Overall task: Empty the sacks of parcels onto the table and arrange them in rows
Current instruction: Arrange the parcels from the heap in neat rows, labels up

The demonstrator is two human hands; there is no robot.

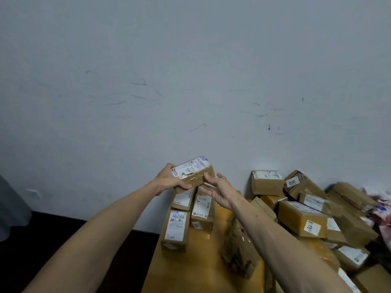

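A small cardboard parcel (193, 173) with a white label is held up near the wall, above the table's far left corner. My left hand (169, 179) grips its left end. My right hand (218, 192) is at its right end, fingers spread and touching its side. Below them, three labelled parcels (176, 229) (202, 210) (183, 198) lie side by side on the yellow table (190, 267). A brown padded bag (239, 252) lies under my right forearm. A loose heap of cardboard parcels (302, 218) covers the table's right side.
A scuffed white wall (190, 81) stands right behind the table. Dark floor (63, 240) lies to the left of the table's edge. A patterned red-and-white sack (383, 210) shows at the far right. Something grey (12, 208) stands at the left edge.
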